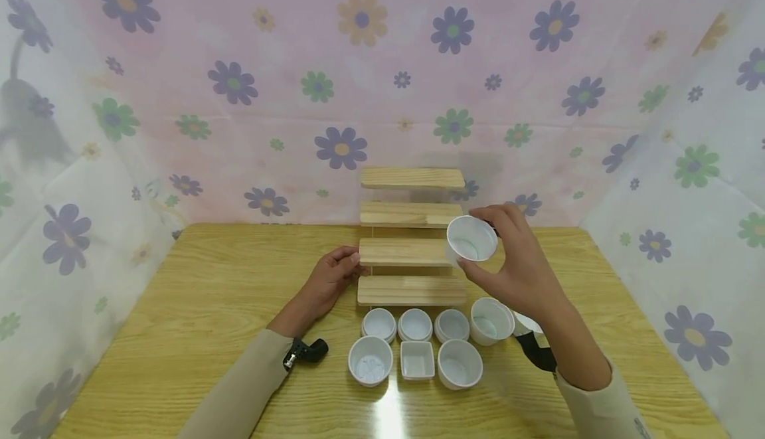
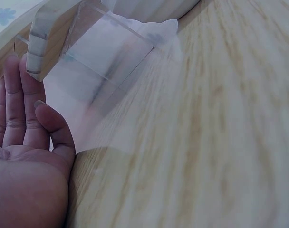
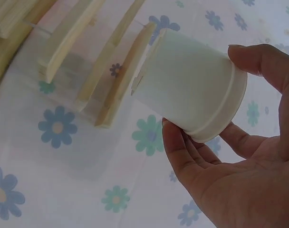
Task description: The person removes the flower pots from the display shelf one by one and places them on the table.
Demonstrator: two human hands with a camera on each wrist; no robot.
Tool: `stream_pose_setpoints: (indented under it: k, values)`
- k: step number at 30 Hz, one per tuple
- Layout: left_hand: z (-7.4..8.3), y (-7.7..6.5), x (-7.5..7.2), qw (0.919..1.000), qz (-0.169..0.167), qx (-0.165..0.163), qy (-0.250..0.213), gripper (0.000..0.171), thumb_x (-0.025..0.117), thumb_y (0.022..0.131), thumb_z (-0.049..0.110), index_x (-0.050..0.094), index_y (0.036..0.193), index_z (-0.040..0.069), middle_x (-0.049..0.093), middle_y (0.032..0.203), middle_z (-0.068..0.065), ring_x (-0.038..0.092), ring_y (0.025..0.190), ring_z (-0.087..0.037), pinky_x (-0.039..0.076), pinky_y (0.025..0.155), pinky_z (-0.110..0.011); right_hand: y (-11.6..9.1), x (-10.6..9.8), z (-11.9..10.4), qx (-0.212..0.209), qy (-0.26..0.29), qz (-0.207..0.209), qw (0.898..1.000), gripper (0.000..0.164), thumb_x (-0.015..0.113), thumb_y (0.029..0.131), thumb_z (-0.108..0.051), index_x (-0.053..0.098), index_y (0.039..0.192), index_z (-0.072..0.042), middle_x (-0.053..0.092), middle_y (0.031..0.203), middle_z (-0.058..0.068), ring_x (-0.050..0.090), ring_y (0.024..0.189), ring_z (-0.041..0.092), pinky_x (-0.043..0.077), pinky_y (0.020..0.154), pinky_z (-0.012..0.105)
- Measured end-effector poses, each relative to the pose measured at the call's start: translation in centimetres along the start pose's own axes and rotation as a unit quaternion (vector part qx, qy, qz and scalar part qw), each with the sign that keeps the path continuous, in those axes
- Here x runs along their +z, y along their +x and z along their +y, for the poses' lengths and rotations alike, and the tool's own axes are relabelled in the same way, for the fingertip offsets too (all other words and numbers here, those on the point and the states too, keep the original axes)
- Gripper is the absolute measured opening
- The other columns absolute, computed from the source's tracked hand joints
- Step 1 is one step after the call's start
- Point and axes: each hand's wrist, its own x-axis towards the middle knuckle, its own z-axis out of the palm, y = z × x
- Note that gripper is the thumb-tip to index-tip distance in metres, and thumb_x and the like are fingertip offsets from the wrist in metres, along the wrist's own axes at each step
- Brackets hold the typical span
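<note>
A white round pot (image 1: 472, 238) is held up in my right hand (image 1: 518, 263), pinched at the rim between thumb and fingers. It is tilted, mouth toward the head camera, in front of the right end of a tiered wooden shelf stand (image 1: 412, 252). From the right wrist view, the pot's notched base (image 3: 149, 64) faces the boards. My left hand (image 1: 331, 278) touches the left end of the second board from the bottom. Its fingers (image 2: 14, 102) lie straight along the board ends in the left wrist view, with the thumb apart from them.
Below the stand are small round pots (image 1: 379, 324), larger round ones (image 1: 370, 360), a square pot (image 1: 417, 360) and a taller pot (image 1: 492, 321) at right. A white item (image 1: 527, 323) is partly hidden by the right wrist strap. Flowered cloth (image 1: 382, 93) surrounds the wooden table (image 1: 239, 293).
</note>
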Motion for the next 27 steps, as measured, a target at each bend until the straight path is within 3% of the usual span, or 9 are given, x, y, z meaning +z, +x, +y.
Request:
stream_pose_setpoints:
  k: [12, 19, 27]
  values:
    - [0.1, 0.0, 0.0, 0.9999, -0.012, 0.004, 0.002, 0.019, 0.056, 0.112, 0.014, 0.071, 0.108, 0.025, 0.072, 0.091, 0.005, 0.072, 0.091, -0.012, 0.054, 0.088, -0.027, -2.6, -0.5, 1.4, 0.005, -0.024, 0.014, 1.000, 0.068, 0.091, 0.079, -0.005, 0.060, 0.139, -0.004, 0.056, 0.136, 0.010, 0.053, 0.118, 0.025, 0.046, 0.090, 0.040]
    - [0.2, -0.1, 0.1, 0.9999, -0.010, 0.001, 0.000, 0.020, 0.056, 0.112, 0.013, 0.071, 0.107, 0.026, 0.072, 0.090, 0.006, 0.073, 0.090, -0.012, 0.054, 0.090, -0.027, -3.8, -1.2, 2.1, 0.029, -0.029, 0.012, 0.999, 0.073, 0.089, 0.081, -0.003, 0.057, 0.147, -0.007, 0.052, 0.137, 0.015, 0.054, 0.120, 0.032, 0.046, 0.092, 0.052]
    - [0.1, -0.1, 0.0, 0.9999, -0.012, 0.007, 0.002, 0.022, 0.055, 0.112, 0.013, 0.072, 0.105, 0.026, 0.073, 0.090, 0.006, 0.073, 0.090, -0.012, 0.055, 0.089, -0.027, -4.6, -1.9, 2.8, 0.035, -0.038, 0.013, 0.999, 0.075, 0.088, 0.082, -0.001, 0.055, 0.149, -0.006, 0.050, 0.139, 0.018, 0.052, 0.122, 0.035, 0.044, 0.093, 0.053]
